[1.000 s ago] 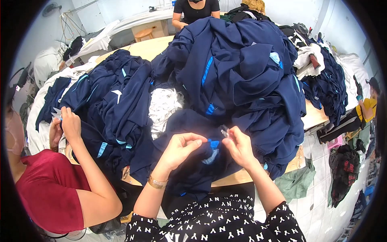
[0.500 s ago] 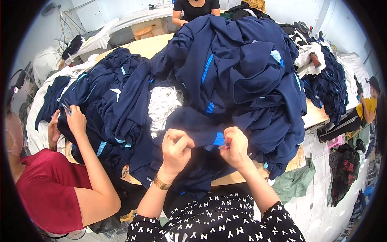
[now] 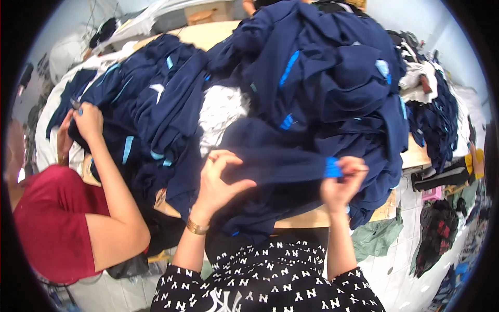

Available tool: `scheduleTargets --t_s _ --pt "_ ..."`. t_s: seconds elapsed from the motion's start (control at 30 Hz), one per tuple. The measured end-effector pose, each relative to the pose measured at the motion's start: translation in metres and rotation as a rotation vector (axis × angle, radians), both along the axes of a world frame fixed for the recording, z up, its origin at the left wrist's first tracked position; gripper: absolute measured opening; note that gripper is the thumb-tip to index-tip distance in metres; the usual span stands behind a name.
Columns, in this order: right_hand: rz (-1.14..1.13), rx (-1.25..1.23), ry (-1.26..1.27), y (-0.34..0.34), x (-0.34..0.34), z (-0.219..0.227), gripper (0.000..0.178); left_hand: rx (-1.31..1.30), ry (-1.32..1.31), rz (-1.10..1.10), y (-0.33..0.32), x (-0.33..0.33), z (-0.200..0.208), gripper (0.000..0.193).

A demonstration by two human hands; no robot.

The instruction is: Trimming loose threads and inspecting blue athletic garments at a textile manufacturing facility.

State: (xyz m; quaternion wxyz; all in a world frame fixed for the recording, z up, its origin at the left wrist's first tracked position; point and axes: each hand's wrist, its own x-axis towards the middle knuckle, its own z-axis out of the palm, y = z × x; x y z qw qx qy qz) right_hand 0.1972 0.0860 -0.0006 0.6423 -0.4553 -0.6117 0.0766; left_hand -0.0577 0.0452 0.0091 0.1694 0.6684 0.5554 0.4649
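The two hands are well apart, both nearer the wearer than the white bundle (image 3: 222, 112) of crumpled fabric. The right hand (image 3: 343, 182), well to the right of the white bundle, is clamped on the bright blue end (image 3: 332, 167) of a navy cloth (image 3: 286, 165); the hand is somewhat blurred. The navy cloth runs out to the right from just below the white bundle, stretched roughly level up to that grip. The left hand (image 3: 213, 182), directly below the white bundle, has its thumb and fingers spread with a gap between them; whether it touches the navy cloth cannot be told. A gold bracelet (image 3: 196, 227) circles its wrist.

A large navy heap (image 3: 343, 78) with blue strips rises to the right of the white bundle and beyond it, and a lower navy heap (image 3: 161, 99) lies to its left. Farther left of the white bundle, a co-worker in a dark red top (image 3: 62, 223) bends both arms toward a small tool (image 3: 76, 103). The wooden table (image 3: 304, 218) shows its near edge below and right of the white bundle.
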Motion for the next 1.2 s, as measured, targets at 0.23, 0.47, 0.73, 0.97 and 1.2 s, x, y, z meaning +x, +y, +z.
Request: scheduleTargets --t_s 0.23,0.47,0.73,0.97,1.2 --pt "-0.118 -0.397 -0.127 -0.005 0.111 0.032 0.032 -0.299 0.061 0.427 -0.052 -0.068 -0.041 0.016" --pt "0.131 -0.643 -0.148 -0.035 0.091 0.051 0.031 -0.755 0.111 0.616 -0.093 -0.069 -0.065 0.043" --pt "0.245 -0.658 -0.217 -0.030 0.062 0.057 0.026 -1.113 -0.265 0.117 -0.120 -0.018 -0.096 0.040" --pt "0.745 -0.654 -0.395 -0.059 0.007 0.031 0.032 -0.561 -0.863 0.343 -0.113 0.016 -0.073 0.014" --pt "0.801 -0.500 -0.192 -0.087 -0.071 -0.014 0.040 -0.396 -1.827 -0.291 -0.108 0.058 -0.040 0.021"
